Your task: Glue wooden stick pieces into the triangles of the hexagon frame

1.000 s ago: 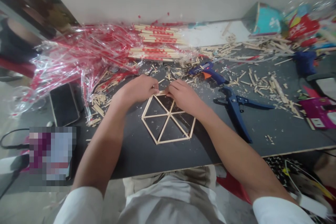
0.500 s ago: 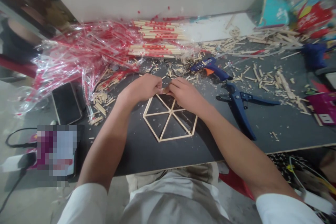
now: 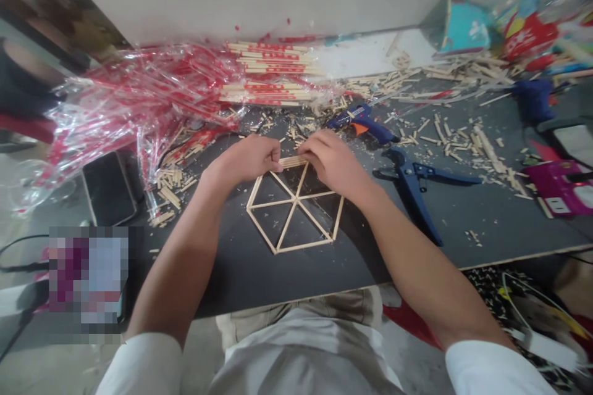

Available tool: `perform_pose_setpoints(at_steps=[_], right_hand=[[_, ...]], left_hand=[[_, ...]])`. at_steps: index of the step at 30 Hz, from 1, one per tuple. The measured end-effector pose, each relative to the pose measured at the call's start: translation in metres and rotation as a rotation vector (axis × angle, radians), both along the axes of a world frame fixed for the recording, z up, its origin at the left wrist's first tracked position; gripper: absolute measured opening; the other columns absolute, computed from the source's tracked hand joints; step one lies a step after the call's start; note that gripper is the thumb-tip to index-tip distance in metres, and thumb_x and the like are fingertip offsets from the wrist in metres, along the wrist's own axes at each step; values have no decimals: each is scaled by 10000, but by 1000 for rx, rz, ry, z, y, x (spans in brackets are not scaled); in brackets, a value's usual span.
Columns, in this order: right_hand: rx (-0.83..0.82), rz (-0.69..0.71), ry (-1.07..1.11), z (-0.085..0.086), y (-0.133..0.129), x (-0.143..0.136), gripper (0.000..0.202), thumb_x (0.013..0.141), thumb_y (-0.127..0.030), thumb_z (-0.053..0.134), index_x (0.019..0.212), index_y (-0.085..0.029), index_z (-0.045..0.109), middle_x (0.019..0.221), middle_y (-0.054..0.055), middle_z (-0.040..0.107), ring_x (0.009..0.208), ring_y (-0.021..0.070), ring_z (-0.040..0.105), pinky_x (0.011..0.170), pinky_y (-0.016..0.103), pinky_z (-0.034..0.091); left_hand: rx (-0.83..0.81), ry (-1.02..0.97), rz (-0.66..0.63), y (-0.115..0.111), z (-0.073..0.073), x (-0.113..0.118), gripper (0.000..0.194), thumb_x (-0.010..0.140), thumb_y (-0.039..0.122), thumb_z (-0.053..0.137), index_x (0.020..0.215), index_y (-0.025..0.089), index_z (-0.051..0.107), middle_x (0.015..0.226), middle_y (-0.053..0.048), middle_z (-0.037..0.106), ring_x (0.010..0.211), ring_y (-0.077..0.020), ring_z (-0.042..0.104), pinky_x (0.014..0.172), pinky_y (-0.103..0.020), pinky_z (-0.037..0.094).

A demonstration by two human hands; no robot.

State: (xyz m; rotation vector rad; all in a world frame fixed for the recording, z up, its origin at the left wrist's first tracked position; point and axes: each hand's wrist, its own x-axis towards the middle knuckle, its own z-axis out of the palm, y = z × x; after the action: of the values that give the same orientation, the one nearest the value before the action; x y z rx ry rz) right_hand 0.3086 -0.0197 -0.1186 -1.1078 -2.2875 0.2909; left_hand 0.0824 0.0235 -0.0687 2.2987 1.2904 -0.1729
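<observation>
A flat hexagonal frame of thin wooden sticks (image 3: 296,199), with spokes meeting at its middle, lies on the dark tabletop. At its far side, my left hand (image 3: 259,156) is closed, thumb and fingers pinching the left end of a wooden stick (image 3: 293,162). My right hand (image 3: 331,160) has its fingers bent down on that stick's right end. The stick lies along the frame's far edge, beside what looks like another parallel stick. My fingers hide both far corners, and my right hand covers part of the upper right side.
Beyond my hands lie a blue glue gun (image 3: 364,123), bundled chopsticks (image 3: 266,92) and crumpled red-printed clear wrappers (image 3: 152,83). A blue-handled cutter (image 3: 414,188) rests to the right. A phone (image 3: 109,188) is at left. Stick offcuts (image 3: 491,148) litter the table.
My hands have moved slightly apart, showing more of the stick between them along the frame's far edge. The whole view has shifted a little, so things appear farther left.
</observation>
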Motion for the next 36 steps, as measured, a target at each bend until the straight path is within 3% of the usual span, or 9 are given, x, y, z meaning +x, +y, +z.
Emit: perform_pose_setpoints(at_steps=[5,10,18,23,26,29,32,36], right_hand=[[-19,-132,109,-1,2,13,203,1054,-180,477,1008,-207,673,1041,112,682,989,258,642,888,407,516],[-40,-97,83,-7,4,12,223,1034,-157,469,1037,-168,691,1022,133,691,985,275,642,894,421,523],[-98,-88,60,-8,3,12,253,1037,-165,446,1046,-191,698,1047,132,694,1013,288,649,910,450,531],[-96,-112,93,-6,2,12,284,1046,-178,418,1089,-196,698,1074,134,709,1013,277,674,903,432,541],[-117,-137,148,-3,4,15,287,1043,-196,419,1059,-194,705,1050,126,737,961,259,690,878,411,537],[-267,-145,250,0,5,20,285,1023,-192,437,1064,-193,718,918,73,752,760,207,680,766,363,533],[-337,-112,249,2,6,23,240,997,-216,526,1069,-190,753,872,59,747,692,192,656,706,340,509],[-206,24,70,-3,4,17,213,992,-253,590,1002,-195,794,1033,112,738,857,221,671,780,347,498]], left_hand=[[97,32,-24,-9,4,8,178,892,355,726,853,208,632,899,-47,729,812,-221,653,630,-301,341],[189,56,-53,-18,7,13,93,920,245,682,880,206,608,1027,-68,684,894,-233,653,654,-309,344],[165,84,-57,-16,7,12,74,964,270,630,981,215,585,995,-62,714,921,-255,674,670,-314,367],[118,105,-69,-19,17,10,203,997,302,601,1167,196,564,1089,-90,724,973,-265,696,731,-313,429],[110,92,-73,-21,24,5,265,1009,301,568,1245,180,562,1179,-117,702,1066,-277,686,825,-329,462],[98,93,-97,-22,31,-5,246,1007,301,534,1206,182,618,1240,-123,664,1114,-276,668,904,-341,471],[62,63,-123,-22,39,-15,230,990,328,540,1133,196,662,1190,-99,660,1071,-253,659,924,-336,468],[7,-10,-155,-21,48,-21,235,965,351,569,1130,209,659,1151,-70,680,1039,-229,645,906,-313,456]])
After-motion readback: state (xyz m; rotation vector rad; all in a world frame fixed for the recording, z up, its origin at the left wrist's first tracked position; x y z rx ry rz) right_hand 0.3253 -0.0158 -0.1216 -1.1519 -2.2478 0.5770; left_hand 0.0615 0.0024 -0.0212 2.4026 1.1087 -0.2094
